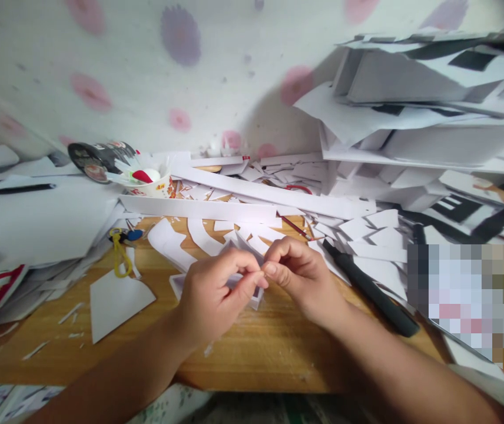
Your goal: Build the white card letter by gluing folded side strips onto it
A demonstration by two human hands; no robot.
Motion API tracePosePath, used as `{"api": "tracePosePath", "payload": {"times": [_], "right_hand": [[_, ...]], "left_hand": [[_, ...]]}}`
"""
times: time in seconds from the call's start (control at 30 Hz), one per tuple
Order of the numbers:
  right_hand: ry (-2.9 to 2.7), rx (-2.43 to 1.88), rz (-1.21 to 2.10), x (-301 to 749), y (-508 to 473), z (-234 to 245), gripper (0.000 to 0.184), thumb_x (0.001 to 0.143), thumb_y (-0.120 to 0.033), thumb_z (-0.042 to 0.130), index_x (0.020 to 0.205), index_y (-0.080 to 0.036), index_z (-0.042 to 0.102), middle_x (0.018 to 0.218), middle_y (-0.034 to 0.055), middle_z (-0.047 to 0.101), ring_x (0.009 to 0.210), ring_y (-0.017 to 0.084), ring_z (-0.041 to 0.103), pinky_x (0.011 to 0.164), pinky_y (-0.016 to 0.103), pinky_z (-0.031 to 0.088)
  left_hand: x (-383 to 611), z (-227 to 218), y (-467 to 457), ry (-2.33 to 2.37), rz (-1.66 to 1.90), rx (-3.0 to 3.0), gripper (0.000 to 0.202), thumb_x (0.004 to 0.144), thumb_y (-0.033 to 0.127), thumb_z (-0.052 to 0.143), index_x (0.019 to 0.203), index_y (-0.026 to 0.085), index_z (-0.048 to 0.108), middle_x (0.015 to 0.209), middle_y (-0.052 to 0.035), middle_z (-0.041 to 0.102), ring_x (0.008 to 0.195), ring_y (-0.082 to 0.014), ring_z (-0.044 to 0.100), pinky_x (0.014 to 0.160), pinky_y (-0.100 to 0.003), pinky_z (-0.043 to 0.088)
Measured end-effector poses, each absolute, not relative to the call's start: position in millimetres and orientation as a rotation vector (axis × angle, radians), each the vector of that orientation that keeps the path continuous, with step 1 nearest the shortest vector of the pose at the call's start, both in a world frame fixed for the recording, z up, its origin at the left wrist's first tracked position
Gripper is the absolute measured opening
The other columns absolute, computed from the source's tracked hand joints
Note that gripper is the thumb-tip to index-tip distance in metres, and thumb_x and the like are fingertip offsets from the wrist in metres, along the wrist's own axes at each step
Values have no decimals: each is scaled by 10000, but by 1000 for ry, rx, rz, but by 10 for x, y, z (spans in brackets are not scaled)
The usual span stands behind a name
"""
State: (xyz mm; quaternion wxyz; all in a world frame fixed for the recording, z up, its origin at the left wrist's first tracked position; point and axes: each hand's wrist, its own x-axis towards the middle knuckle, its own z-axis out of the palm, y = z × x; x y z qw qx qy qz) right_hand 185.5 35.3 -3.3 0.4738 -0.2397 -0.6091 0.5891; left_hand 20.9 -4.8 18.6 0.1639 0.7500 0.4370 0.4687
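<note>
white tray (256, 300), long axis hidden, below l fingers (244, 290) & r fingers (282, 274), pinched tog., any item unclear

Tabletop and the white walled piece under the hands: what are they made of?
Tabletop: probably wood or wood-look laminate, lightly glossy, with brown grain streaks. White walled piece: perhaps foam board or stiff card, matte, judging by its thin, flat walls.
</note>
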Motion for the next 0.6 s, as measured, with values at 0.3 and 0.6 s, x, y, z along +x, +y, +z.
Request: {"api": "tracePosePath", "payload": {"times": [0.3, 0.6], "right_hand": [[-1339, -555, 1411, 1856, 411, -43, 255, 854, -354, 696, 709, -200, 553, 623, -49, 541, 570, 91, 489, 569, 227, 406], [-1787, -581, 838, 1912, 364, 28, 173, 869, -244, 685, 727, -191, 601, 653, -2, 624, 595, 116, 564, 569, 244, 453]], "left_hand": [[215, 143, -56, 1227, 1323, 2117, 142, 852, 72, 580, 801, 193, 631, 712, 51, 717, 638, -79, 668, 621, -180, 499], [183, 237, -31, 1060, 1263, 1714, 105, 879, 117, 546, 808, 186, 580, 685, 17, 704, 613, -103, 685, 578, -183, 570]]}}
